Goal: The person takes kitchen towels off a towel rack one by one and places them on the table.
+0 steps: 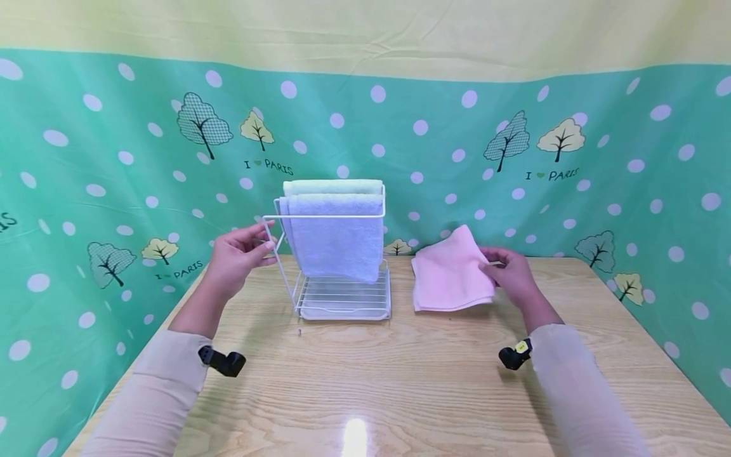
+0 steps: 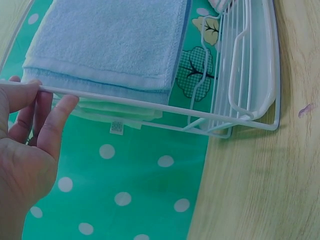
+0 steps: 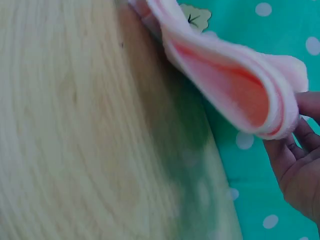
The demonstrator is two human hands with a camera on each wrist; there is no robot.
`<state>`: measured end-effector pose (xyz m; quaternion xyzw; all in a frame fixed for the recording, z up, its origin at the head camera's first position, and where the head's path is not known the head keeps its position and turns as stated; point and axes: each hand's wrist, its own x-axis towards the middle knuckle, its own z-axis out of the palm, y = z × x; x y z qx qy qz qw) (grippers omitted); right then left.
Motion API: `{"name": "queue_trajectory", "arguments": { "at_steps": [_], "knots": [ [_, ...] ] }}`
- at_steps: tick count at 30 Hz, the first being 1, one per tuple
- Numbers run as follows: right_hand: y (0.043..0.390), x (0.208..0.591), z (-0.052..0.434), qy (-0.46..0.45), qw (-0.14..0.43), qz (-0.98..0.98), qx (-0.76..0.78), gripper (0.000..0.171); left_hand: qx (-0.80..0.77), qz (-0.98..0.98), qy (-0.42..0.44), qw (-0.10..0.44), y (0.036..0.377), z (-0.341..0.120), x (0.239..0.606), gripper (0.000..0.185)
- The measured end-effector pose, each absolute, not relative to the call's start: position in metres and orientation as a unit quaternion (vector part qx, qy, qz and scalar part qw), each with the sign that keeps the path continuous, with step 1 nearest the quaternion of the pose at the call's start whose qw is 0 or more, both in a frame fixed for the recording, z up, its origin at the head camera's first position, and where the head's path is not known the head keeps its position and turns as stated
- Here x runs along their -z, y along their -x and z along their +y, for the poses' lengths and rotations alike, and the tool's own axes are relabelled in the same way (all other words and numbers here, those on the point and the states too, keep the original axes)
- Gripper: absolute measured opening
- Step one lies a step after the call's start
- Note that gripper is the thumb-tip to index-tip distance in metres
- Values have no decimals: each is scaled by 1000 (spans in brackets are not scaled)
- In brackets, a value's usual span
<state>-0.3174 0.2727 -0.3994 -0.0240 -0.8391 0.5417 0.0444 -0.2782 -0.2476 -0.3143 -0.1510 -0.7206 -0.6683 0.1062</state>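
A white wire rack (image 1: 325,217) stands left of the table's middle, with a tray (image 1: 342,313) at its base. Over its bars hang a blue towel (image 1: 337,241) in front and a pale green towel (image 1: 331,186) behind. My left hand (image 1: 237,257) grips the rack's upper left side; in the left wrist view the thumb and fingers (image 2: 60,117) close on the white bar. To the right, my right hand (image 1: 511,274) pinches the right edge of a folded pink towel (image 1: 451,273). The right wrist view shows this towel's layers (image 3: 240,90) bulging apart in a loop.
A wooden table (image 1: 434,387) lies under everything. Close behind it hangs a green dotted curtain (image 1: 422,165) with printed trees, which also runs along both sides. A small dark mark (image 1: 299,332) is on the wood before the rack.
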Motion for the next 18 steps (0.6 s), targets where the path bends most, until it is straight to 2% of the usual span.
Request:
{"name": "queue_trajectory", "arguments": {
  "at_steps": [6, 10, 18],
  "knots": [
    [318, 410, 285, 20, 31, -869, -493, 48, 667, -721, 152, 107, 278, -247, 315, 39],
    [320, 419, 291, 3, 43, -884, -465, 47, 663, -726, 144, 111, 280, -248, 316, 39],
    [318, 426, 299, -5, 36, -885, -464, 50, 659, -730, 140, 114, 278, -246, 316, 38]
  ]
}}
